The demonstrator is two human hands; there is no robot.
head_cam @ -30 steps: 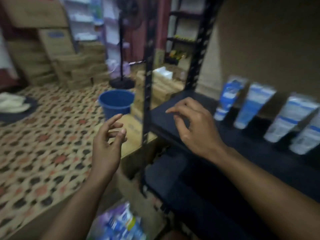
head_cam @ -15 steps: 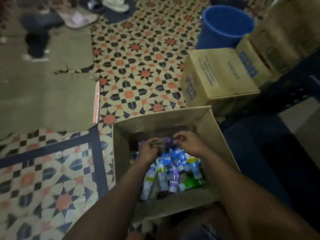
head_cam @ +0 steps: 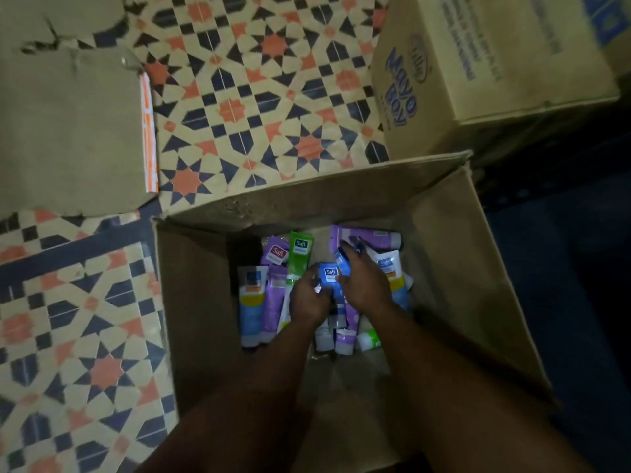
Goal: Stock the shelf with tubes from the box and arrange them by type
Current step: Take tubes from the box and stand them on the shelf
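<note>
Pick phase, nothing is on its way to the shelf yet. I've got both hands down in the open box [head_cam: 444, 268], which sits on the patterned floor [head_cam: 256, 97]. Left hand [head_cam: 307, 297] is curled round a blue tube [head_cam: 330, 275], logo end up, standing a bit proud of the pile as far as I can judge. Right hand [head_cam: 365, 286] lies just beside it on top of the heap, fingers over a second blue one and reaching toward a purple tube [head_cam: 372, 237] at the far wall. It's too dark to tell whether that hand grips anything or only rests there.

The tubes [head_cam: 251, 302] are loose and mixed in the box bottom: blue, purple, white-and-blue, one green tube [head_cam: 299, 256], lying crosswise over each other. A closed carton [head_cam: 495, 63] sits just past the box's far right corner. I can't make out the shelf itself, only a dark area to the right.

Next move, my read: settle the right hand on a matching blue so one type goes up together, lift both clear of the box walls, then swing right to the shelf. It needs a firm grip, since the tubes look slick and overlap, so a neighbour may drag along
</note>
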